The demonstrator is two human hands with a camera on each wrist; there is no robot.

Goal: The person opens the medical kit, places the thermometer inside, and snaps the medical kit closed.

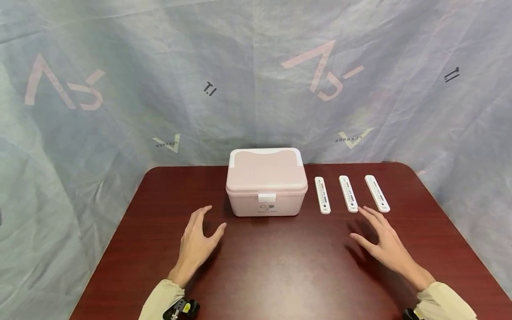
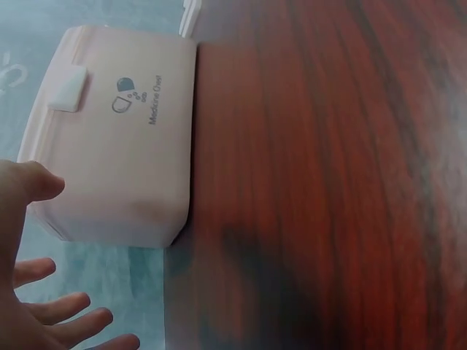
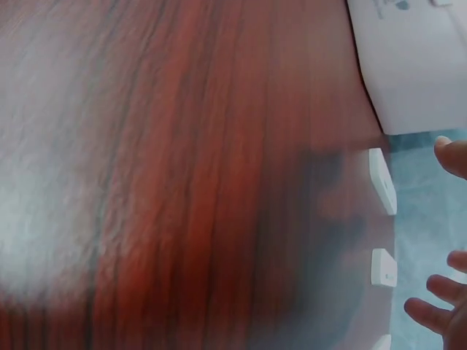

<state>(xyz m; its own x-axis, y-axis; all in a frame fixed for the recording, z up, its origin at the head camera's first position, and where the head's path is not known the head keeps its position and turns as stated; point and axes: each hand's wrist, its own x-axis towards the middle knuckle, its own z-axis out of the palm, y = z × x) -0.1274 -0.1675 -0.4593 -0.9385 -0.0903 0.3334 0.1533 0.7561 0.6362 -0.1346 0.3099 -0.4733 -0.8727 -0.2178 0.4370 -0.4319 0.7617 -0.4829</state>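
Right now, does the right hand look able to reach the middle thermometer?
Probably yes: the right hand is empty and close to the middle thermometer, and nothing seems to stand between them.

Pretty basic setup: a wrinkly grey-blue cloth (image 1: 256, 89) hangs behind and down both sides, with big pink marks (image 1: 322, 66), little black "T.I" prints (image 1: 210, 89) and pale yellowish V's (image 1: 352, 144) with PLANNER running backwards across them. In front there's a dark reddish-brown table (image 1: 280, 253), streaky wood grain, rounded far corners, kinda glossy, with a soft whitish glare toward the near middle.
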